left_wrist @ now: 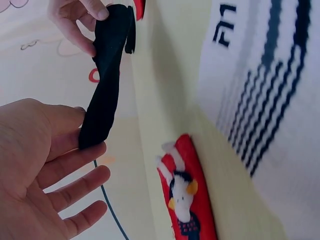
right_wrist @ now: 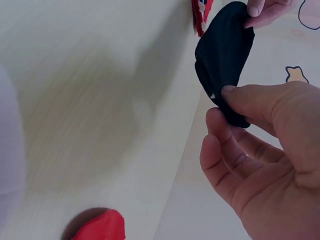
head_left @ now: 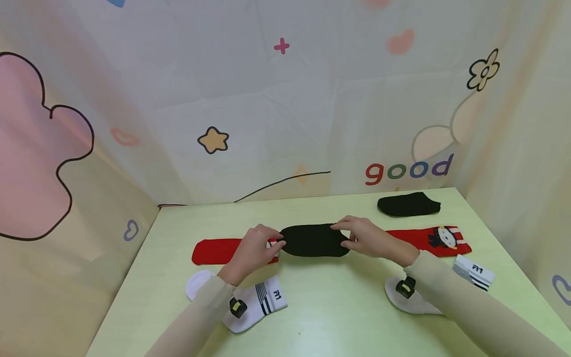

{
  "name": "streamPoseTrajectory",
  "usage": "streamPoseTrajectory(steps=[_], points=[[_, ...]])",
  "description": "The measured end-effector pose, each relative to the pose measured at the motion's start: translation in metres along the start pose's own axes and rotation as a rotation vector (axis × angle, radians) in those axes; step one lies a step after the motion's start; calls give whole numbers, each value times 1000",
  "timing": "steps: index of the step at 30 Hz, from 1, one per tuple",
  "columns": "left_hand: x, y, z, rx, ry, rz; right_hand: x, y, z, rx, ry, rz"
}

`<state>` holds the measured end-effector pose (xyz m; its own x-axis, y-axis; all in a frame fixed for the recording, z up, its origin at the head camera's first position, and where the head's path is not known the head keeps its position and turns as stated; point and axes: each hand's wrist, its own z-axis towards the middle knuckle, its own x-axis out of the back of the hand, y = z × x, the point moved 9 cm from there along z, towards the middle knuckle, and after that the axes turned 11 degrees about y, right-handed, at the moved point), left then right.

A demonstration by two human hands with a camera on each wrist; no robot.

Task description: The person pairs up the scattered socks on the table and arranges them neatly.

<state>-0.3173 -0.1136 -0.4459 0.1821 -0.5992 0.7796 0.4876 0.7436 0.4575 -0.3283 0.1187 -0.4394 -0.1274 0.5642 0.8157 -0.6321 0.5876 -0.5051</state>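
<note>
Stretched between both hands is a black ankle sock (head_left: 314,240), held in the air above the table. My left hand (head_left: 256,248) pinches its left end between thumb and fingers, as the left wrist view shows up close, where the black sock (left_wrist: 105,90) looks twisted. My right hand (head_left: 368,238) pinches the other end, near the opening; in the right wrist view the thumb lies on the black sock (right_wrist: 225,55). Another black ankle sock (head_left: 408,204) lies flat at the back right of the table.
A red sock (head_left: 214,252) lies behind the left hand, and another red sock (head_left: 415,239) with a cartoon figure lies at right. White striped socks (head_left: 245,317) are near the left forearm; a similar white sock (head_left: 412,302) is partly under the right forearm. A printed curtain (head_left: 250,99) surrounds the pale table (head_left: 321,317).
</note>
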Motion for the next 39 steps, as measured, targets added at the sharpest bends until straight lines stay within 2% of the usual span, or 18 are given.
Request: streamPoseTrajectory(steps=[6, 15, 23, 30, 39], points=[[-8, 11, -2, -37, -22, -4, 1, 4, -12, -19, -3, -3], [-24, 17, -7, -9, -91, 23, 0, 9, -29, -20, -5, -6], [-32, 27, -11, -57, -110, 10, -5, 16, -43, -44, -31, -14], [-40, 30, -19, -46, -148, 6, -9, 12, -49, -34, -54, 2], [-47, 40, -26, -121, -167, 49, -16, 12, -56, -36, -89, -16]])
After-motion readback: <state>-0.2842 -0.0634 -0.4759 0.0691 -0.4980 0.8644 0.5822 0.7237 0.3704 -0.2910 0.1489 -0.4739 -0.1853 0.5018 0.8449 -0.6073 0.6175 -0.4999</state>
